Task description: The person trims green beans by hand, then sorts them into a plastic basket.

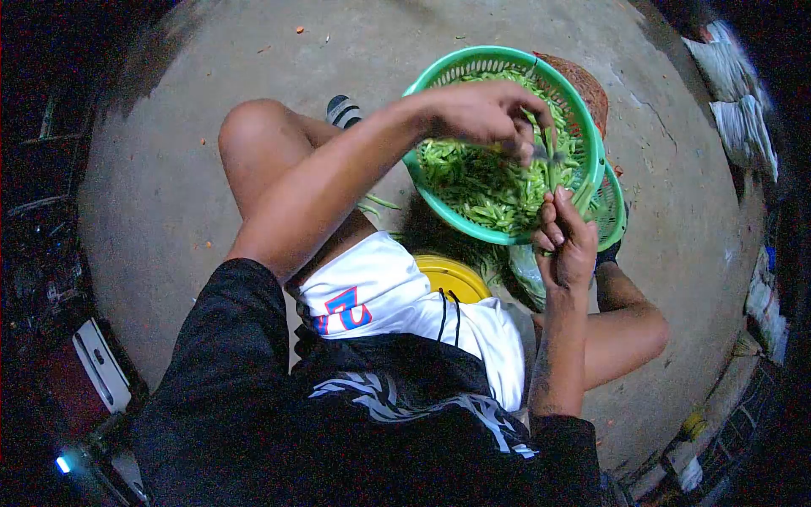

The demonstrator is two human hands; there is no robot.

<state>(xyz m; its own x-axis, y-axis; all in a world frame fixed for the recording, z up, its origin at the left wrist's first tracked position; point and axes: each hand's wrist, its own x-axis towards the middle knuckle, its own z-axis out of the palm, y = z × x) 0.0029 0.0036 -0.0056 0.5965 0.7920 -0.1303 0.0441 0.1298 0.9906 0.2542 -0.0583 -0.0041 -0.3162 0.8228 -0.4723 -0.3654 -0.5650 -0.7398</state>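
My left hand [490, 118] reaches across above a green plastic basket [448, 221], its fingers closed on a small dark blade [551, 157] that is blurred. That blade lies against the upper end of some green beans [553, 176]. Gripping those beans upright at the basket's near right rim is my right hand [566, 230], with its fingers curled round them. Many short cut green bean pieces [473, 190] fill the basket below both hands. The handle of the blade is hidden in my left hand.
A second green basket [619, 221] sits partly under the first, beside a clear plastic bag [527, 275]. Behind stands a reddish-brown sack [587, 89]. A yellow round object [452, 277] lies between my legs. Whole beans [382, 202] lie near my left leg. White sacks [743, 131] line the right.
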